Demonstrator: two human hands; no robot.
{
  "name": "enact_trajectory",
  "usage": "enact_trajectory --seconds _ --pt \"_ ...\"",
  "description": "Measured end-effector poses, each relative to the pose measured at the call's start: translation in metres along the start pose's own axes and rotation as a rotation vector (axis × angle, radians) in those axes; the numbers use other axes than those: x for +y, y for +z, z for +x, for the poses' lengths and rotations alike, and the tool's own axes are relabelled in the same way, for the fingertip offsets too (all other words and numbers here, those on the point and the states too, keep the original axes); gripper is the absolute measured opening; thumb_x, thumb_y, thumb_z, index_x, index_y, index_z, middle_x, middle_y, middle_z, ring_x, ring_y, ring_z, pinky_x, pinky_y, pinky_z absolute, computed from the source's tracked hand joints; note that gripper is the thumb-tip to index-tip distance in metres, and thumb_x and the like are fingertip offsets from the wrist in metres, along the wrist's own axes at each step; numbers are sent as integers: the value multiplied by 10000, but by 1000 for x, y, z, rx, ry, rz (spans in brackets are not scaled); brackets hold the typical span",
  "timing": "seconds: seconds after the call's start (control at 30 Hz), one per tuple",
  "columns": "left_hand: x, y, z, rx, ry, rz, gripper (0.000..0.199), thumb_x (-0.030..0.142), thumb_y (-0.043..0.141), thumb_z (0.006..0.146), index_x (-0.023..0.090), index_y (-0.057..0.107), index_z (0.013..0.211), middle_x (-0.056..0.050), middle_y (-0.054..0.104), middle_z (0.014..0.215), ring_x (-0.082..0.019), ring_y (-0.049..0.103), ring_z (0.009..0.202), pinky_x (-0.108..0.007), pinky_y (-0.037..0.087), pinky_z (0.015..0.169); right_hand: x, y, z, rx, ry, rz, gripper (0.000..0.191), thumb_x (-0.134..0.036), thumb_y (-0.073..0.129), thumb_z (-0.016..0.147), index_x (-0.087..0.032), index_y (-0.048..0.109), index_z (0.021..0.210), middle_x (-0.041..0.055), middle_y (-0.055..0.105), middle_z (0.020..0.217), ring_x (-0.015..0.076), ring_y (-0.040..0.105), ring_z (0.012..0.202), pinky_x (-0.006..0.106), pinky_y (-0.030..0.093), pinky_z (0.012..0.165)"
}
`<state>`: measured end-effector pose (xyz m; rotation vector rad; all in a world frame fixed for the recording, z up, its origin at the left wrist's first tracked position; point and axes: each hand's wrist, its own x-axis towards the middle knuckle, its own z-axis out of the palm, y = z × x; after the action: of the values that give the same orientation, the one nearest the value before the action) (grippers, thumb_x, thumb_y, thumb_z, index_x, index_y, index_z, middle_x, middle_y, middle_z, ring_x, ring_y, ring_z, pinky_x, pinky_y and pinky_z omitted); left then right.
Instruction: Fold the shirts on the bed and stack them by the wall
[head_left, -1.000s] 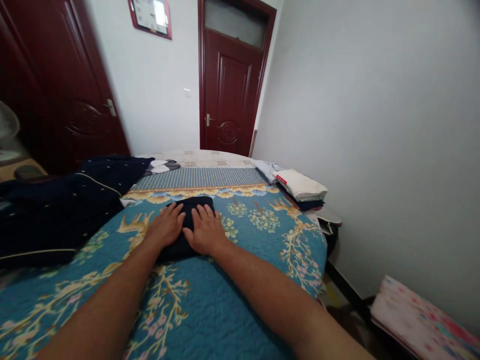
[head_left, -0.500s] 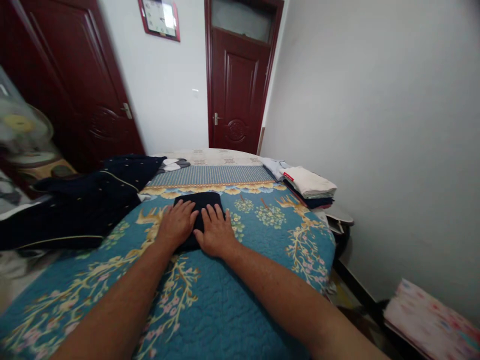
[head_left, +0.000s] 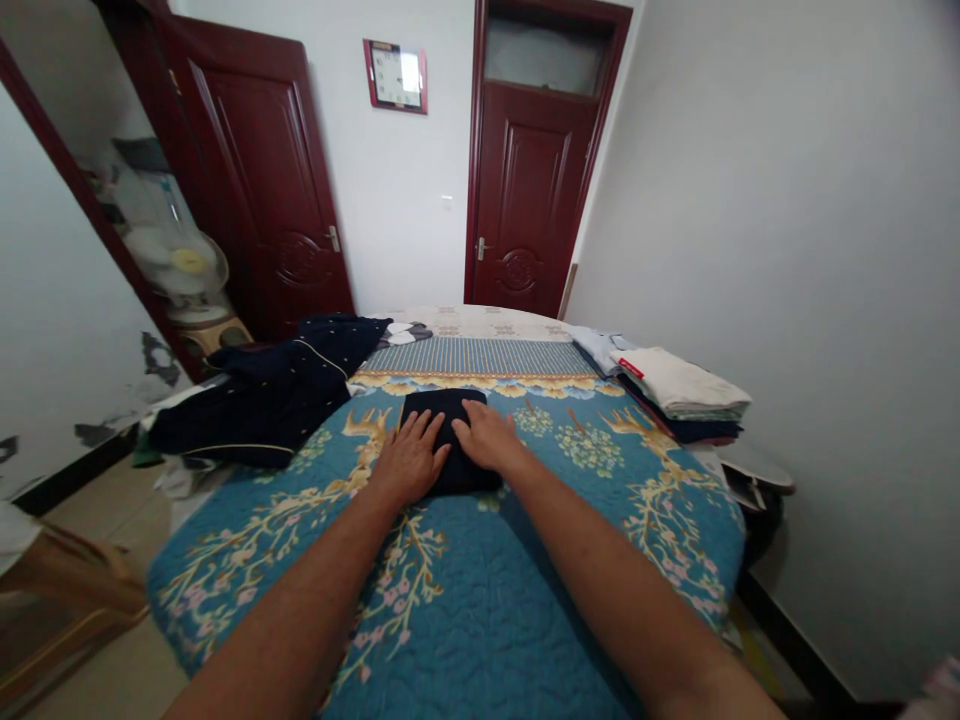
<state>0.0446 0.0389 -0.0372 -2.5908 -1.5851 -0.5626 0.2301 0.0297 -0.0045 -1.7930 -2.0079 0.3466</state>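
A folded dark navy garment [head_left: 457, 470] lies as a small, flat rectangle on the teal patterned cover. My left hand [head_left: 409, 458] rests flat on its left side, fingers spread and pointing to the far edge. Over the garment's right side is my right hand [head_left: 487, 437], turned inward, with the fingers stretched out on the top near the far right corner and the thumb toward the middle. Neither hand grips the cloth. Parts of the garment are hidden under both hands.
The teal quilted cover [head_left: 480, 590] spreads over the table. To the left lies a heap of dark dotted clothing [head_left: 262, 400]. At the right edge sits a stack of folded clothes [head_left: 682, 385], a cream one on top. A wooden stool [head_left: 75, 570] stands lower left.
My right hand has slid toward the garment's far right edge and turned inward. The left hand stays flat on the left side. The whole view has swung left.
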Motion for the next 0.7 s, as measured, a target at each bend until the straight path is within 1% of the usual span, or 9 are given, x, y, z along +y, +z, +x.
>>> enact_trajectory --seconds 0.1,0.23,0.3,0.4,0.47,0.53,0.6,0.63,0.7 --pt "1 -1 0 -14 -13 1 654 503 463 1053 212 448 1639 -145 413 1704 -406 337 1586 -629 335 1243 15 -1 31 -34 11 15 640 -555 395 1082 -191 488 1601 138 392 1703 333 328 1582 611 226 1275" --pt "0 0 0 -27 -16 -8 672 533 442 1057 221 423 1652 -133 402 1713 -394 327 1593 -604 337 1249 42 -1 67 -98 -35 155 514 -493 390 1100 -194 726 1350 124 664 1471 305 546 1426 482 366 1218" --pt "-1 1 0 -27 -16 -12 674 537 436 1058 218 421 1652 -135 407 1710 -391 328 1593 -597 338 1250 54 0 77 -103 -60 199 466 -470 420 1093 -215 773 1259 93 726 1381 289 590 1375 437 392 1197" --pt "-3 3 1 -23 -3 -25 686 548 441 1055 211 419 1652 -141 420 1701 -389 331 1592 -592 337 1253 71 5 82 2 -78 267 415 -426 450 1074 -222 787 1205 83 738 1357 255 606 1351 410 390 1200" --pt "-7 5 2 -11 4 -37 682 551 440 1054 210 430 1644 -135 433 1695 -384 334 1591 -581 336 1259 81 9 82 137 -58 352 419 -395 430 1063 -211 790 1171 98 746 1330 236 616 1333 402 397 1199" --pt "-12 7 3 12 -2 -49 674 545 421 1060 187 446 1631 -143 449 1683 -378 342 1588 -561 333 1269 91 12 81 276 8 483 416 -360 418 1037 -215 786 1165 94 762 1275 219 639 1297 394 441 1167" --pt "-17 11 5 36 -8 -66 664 527 389 1070 153 463 1614 -160 469 1664 -373 349 1585 -547 330 1276 98 13 80 371 91 632 421 -319 411 999 -229 774 1192 78 770 1232 205 682 1221 380 525 1074" --pt "-20 13 5 46 -5 -77 657 518 374 1075 143 471 1605 -166 478 1656 -368 352 1585 -544 330 1279 100 14 79 389 128 698 429 -296 410 978 -231 767 1206 75 771 1222 199 705 1171 368 563 1011" --pt "-25 16 7 58 10 -100 637 504 351 1082 149 484 1593 -162 492 1646 -353 357 1585 -544 330 1281 102 14 75 362 182 747 443 -254 411 944 -225 756 1221 72 771 1216 187 734 1082 343 596 917"
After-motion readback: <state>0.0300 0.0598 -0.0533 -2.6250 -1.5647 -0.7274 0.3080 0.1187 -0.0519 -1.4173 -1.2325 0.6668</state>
